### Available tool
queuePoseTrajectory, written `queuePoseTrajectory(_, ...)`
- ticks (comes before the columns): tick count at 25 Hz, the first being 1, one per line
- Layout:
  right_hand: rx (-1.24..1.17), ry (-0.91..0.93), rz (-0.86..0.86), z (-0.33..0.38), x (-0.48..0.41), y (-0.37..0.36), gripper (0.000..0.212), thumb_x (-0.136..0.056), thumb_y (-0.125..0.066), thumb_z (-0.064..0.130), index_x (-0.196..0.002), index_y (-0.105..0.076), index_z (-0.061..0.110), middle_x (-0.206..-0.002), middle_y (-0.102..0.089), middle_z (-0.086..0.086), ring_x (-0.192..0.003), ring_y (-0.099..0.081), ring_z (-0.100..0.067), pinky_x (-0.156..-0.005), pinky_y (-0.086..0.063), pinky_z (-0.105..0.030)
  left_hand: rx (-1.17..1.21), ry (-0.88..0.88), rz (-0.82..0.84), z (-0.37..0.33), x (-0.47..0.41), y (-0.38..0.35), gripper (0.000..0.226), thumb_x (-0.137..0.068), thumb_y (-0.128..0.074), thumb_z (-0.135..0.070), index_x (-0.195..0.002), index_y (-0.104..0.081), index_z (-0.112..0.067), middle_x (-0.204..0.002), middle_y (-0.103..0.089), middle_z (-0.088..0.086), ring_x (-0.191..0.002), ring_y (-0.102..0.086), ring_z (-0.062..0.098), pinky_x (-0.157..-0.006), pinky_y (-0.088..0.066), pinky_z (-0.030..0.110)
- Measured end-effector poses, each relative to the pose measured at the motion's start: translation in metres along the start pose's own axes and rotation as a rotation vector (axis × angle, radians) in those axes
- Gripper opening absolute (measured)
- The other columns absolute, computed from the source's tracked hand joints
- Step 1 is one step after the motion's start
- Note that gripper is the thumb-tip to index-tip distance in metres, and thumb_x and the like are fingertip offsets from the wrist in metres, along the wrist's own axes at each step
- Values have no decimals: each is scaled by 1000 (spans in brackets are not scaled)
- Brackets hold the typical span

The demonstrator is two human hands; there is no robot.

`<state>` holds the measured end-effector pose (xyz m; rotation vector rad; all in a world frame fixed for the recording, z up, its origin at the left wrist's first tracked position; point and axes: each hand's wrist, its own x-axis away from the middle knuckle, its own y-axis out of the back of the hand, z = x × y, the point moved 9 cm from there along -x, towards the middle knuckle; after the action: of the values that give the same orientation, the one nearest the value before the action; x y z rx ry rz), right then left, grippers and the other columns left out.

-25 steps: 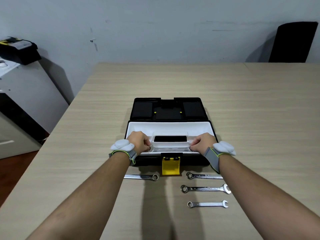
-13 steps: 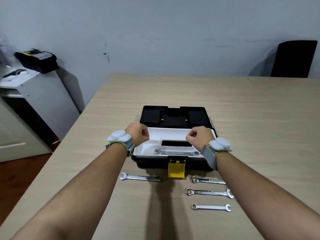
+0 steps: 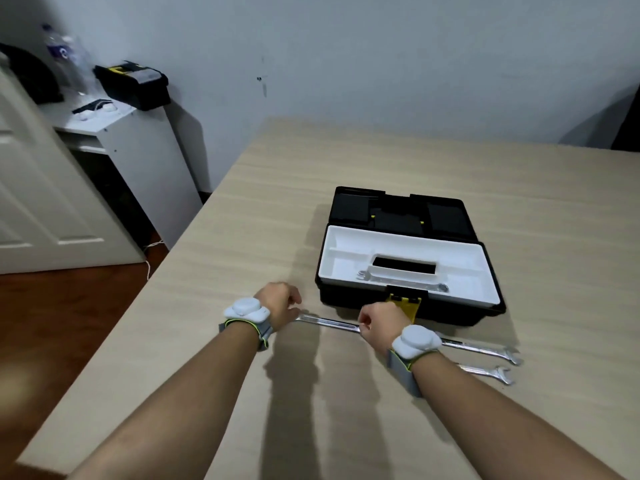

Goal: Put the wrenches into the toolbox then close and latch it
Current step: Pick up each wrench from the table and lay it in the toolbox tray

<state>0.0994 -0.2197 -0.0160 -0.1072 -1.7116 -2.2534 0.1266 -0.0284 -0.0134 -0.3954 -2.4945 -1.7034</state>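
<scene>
1. Table [image 3: 346,174]: pale wood-grain laminate, matte, flat; everything for the task is laid on it.
2. Toolbox [image 3: 408,308]: black plastic, rectangular, set right of centre, lid [image 3: 398,211] thrown fully open and laid flat behind the body. A white moulded tray [image 3: 460,271] with smooth walls and a raised slotted handle block is seated inside. A yellow latch [image 3: 410,303] hangs at the front wall.
3. Wrench in tray [image 3: 403,280]: shiny chrome, long axis left to right along the tray's near side, open end at left, ring end at right.
4. Wrench on table [image 3: 327,322]: polished steel, slim flat shaft, laid just before the toolbox's front, long axis left to right and dropping slightly toward the right. Each end is covered by a hand.
5. Two more wrenches, [image 3: 485,350] and [image 3: 490,373], are seen right of the right wrist, open ends pointing right; the inner ends are hidden by the wrist.
6. Left hand [image 3: 280,304]: fingers curled narrow at the left end of the table wrench; firm hold cannot be told.
7. Right hand [image 3: 379,322]: fingers pinched on the wrench's right end.
8. Wristbands [image 3: 246,311]: grey fabric, white rounded pods, worn on both wrists.
</scene>
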Motion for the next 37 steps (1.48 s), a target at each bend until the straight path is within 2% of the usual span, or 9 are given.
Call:
queuePoseTrajectory(3, 125, -3, 84, -8, -2, -27, 25, -85, -51, 12, -106, -65, 13, -116, -66, -12, -105, -62, -33, -82, -52, -33, -33, -25, 38, 8, 1, -28, 35, -83, -60, -25, -118, -63, -21, -122, -64, 4, -113, -60, 27, -90, -47, 29)
queuePoseTrajectory(7, 181, -16, 80, -15, -5, -38, 30, -86, -48, 7, -110, -63, 16, -116, -66, -11, -104, -64, -32, -79, -53, -33, -39, -93, 86, 9, -1, -46, 47, -76, -55, -5, -116, -65, -26, -119, -65, 4, -111, -60, 28, -91, -47, 29)
queuePoseTrajectory(12, 244, -8, 117, -8, -9, -45, 27, -87, -46, 3, -111, -57, 9, -118, -57, -14, -102, -63, -35, -75, -51, -36, -127, -78, 118, 10, -2, -52, 33, -83, -56, -10, -114, -61, -19, -118, -57, 10, -112, -55, 33, -83, -48, 36)
queuePoseTrajectory(18, 177, 8, 219, -9, -11, -41, 20, -87, -50, 2, -101, -61, 12, -121, -58, -18, -108, -60, -33, -79, -48, -32, -206, -62, 268, 9, 2, -62, 34, -88, -55, -8, -121, -56, -11, -129, -53, 13, -119, -52, 32, -91, -45, 34)
queuePoseTrajectory(20, 142, -1, 180, -9, -12, -27, 25, -87, -51, 2, -107, -63, 12, -121, -60, -15, -109, -59, -31, -80, -48, -30, -131, -41, 239, 8, 2, -47, 32, -87, -56, -11, -118, -62, -14, -126, -61, 11, -116, -57, 30, -91, -46, 30)
queuePoseTrajectory(23, 86, 28, 63, -1, -12, 6, 29, -86, -50, 3, -111, -62, 13, -116, -65, -13, -106, -60, -32, -85, -50, -33, -32, -13, 149, 8, -1, -9, 23, -83, -61, -11, -104, -71, -15, -109, -72, 10, -103, -65, 27, -79, -46, 23)
queuePoseTrajectory(29, -203, -17, -267, -13, -4, 92, 14, -82, -56, 6, -89, -66, 13, -97, -71, -11, -95, -62, -31, -80, -52, -37, 118, -61, -59, -26, -11, 64, 21, -73, -67, -1, -91, -72, -10, -91, -75, 12, -82, -64, 22, -73, -48, 24)
queuePoseTrajectory(35, -299, -210, -336, -95, -2, 132, 5, -79, -68, 11, -79, -72, 13, -87, -74, -10, -86, -66, -28, -75, -56, -32, 58, -192, -143, -107, -45, 76, 17, -79, -66, -6, -96, -69, -8, -97, -75, 10, -95, -67, 26, -82, -52, 31)
queuePoseTrajectory(37, -324, -342, -313, -158, -2, 123, 6, -78, -70, 10, -76, -74, 14, -82, -74, -10, -78, -68, -27, -62, -56, -19, 33, -229, -54, -155, -81, 38, 16, -81, -64, -9, -96, -70, -8, -99, -75, 10, -97, -66, 25, -83, -51, 31)
